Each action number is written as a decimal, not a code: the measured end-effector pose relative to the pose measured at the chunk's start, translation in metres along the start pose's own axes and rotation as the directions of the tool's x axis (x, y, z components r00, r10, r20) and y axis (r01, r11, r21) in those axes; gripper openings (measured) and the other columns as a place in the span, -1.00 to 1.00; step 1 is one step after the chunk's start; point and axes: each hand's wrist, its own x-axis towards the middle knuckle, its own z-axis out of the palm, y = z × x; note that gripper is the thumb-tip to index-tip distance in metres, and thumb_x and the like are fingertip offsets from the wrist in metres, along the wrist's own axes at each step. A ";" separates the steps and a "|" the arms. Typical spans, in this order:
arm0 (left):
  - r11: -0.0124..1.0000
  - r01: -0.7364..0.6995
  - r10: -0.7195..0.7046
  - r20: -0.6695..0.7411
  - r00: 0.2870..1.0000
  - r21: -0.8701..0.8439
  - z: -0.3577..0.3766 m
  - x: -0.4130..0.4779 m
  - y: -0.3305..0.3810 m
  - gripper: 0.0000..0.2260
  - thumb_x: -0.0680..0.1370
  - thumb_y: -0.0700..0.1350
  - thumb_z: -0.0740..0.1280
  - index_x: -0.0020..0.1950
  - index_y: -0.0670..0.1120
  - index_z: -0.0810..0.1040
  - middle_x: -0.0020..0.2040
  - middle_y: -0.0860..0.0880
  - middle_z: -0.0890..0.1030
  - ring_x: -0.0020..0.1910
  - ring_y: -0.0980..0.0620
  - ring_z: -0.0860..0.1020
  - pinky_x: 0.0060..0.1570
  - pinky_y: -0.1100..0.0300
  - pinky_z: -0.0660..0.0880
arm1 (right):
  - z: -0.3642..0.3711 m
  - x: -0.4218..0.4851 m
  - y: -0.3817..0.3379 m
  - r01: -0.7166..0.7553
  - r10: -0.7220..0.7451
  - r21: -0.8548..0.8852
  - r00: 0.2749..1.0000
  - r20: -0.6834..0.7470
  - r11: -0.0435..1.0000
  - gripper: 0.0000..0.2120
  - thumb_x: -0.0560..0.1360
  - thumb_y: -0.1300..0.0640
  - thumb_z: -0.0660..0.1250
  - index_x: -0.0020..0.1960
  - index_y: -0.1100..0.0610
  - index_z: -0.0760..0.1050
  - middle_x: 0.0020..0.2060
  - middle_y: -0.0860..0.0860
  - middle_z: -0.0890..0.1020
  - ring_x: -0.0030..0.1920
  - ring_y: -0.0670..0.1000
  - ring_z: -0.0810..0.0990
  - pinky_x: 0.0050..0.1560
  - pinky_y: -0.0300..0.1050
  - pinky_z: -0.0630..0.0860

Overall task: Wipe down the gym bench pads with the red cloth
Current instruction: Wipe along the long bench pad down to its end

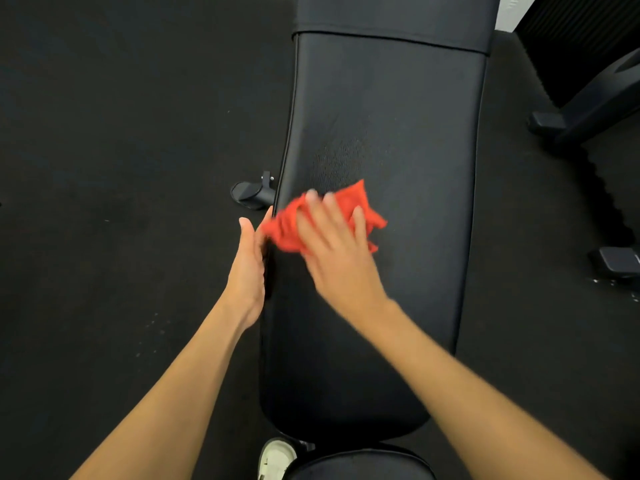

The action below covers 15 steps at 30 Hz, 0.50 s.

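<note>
We see the red cloth (pixel 355 197) lying crumpled on the long bench pad (pixel 398 126), near its left edge, about halfway along; the right hand (pixel 336 251) lies flat on top of it, fingers straight and slightly spread, pressing the cloth onto the pad and not curled round it. Hand and cloth are both blurred, so we can't make out finer finger detail. The left hand (pixel 247 268) sits against the pad's left side edge, fingers straight and close together, holding nothing; its fingertips are just beside the cloth's left corner, and we can't tell if they touch it.

A second pad (pixel 394 12) butts onto the long one at the far seam; a round pad (pixel 360 465) shows at the near end, with a white shoe (pixel 277 455) just beside it. A bench foot (pixel 251 194) sticks out on the left; there's dark machine frame (pixel 588 109) on the right, and black rubber floor (pixel 104 133) all round.
</note>
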 end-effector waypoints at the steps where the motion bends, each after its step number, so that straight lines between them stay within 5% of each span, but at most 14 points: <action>1: 1.000 -0.008 0.008 0.005 1.000 0.000 0.000 -0.001 0.000 -0.48 0.68 0.27 -0.14 0.51 0.15 0.36 0.21 0.24 0.63 0.17 0.36 0.57 0.02 0.43 0.49 | 0.008 -0.024 -0.005 0.088 -0.087 -0.018 0.994 0.065 0.996 -0.43 0.48 0.18 0.23 0.48 0.09 0.25 0.53 0.09 0.18 0.52 0.15 0.13 0.44 0.27 0.07; 5: 0.997 -0.042 0.038 0.058 0.998 0.070 0.001 -0.005 -0.001 -0.59 0.69 0.22 0.02 0.48 0.21 0.40 0.32 0.22 0.58 0.29 0.28 0.52 0.19 0.30 0.45 | 0.017 -0.096 0.011 0.430 -0.387 -0.077 0.867 0.315 0.900 -0.25 0.29 0.28 0.33 0.46 0.03 0.29 0.52 0.06 0.20 0.51 0.12 0.15 0.45 0.25 0.09; 8: 0.992 -0.083 0.076 0.073 0.994 0.099 0.000 -0.009 -0.004 -0.60 0.70 0.18 0.06 0.54 0.22 0.32 0.43 0.20 0.49 0.41 0.22 0.43 0.41 0.11 0.33 | 0.001 -0.103 0.041 0.482 -0.430 -0.067 0.829 0.357 0.874 -0.22 0.18 0.33 0.35 0.40 0.02 0.41 0.47 0.05 0.33 0.45 0.10 0.31 0.43 0.20 0.20; 11: 0.989 -0.073 0.071 0.018 0.997 0.132 -0.002 -0.015 -0.008 -0.58 0.69 0.15 0.10 0.58 0.23 0.22 0.48 0.26 0.39 0.44 0.23 0.37 0.50 0.06 0.26 | -0.016 -0.092 0.069 0.279 -0.255 -0.044 0.922 0.291 0.959 -0.17 0.09 0.45 0.46 0.35 0.12 0.48 0.40 0.12 0.41 0.38 0.19 0.40 0.30 0.26 0.35; 15: 0.976 -0.015 0.035 -0.090 0.995 0.215 0.003 -0.031 -0.006 -0.53 0.69 0.07 0.19 0.59 0.18 0.19 0.36 0.32 0.36 0.32 0.28 0.38 0.34 0.29 0.32 | -0.030 -0.076 0.082 -0.109 0.092 0.109 0.984 0.151 0.988 -0.33 0.35 0.49 0.38 0.42 0.21 0.37 0.47 0.17 0.29 0.47 0.23 0.24 0.37 0.25 0.21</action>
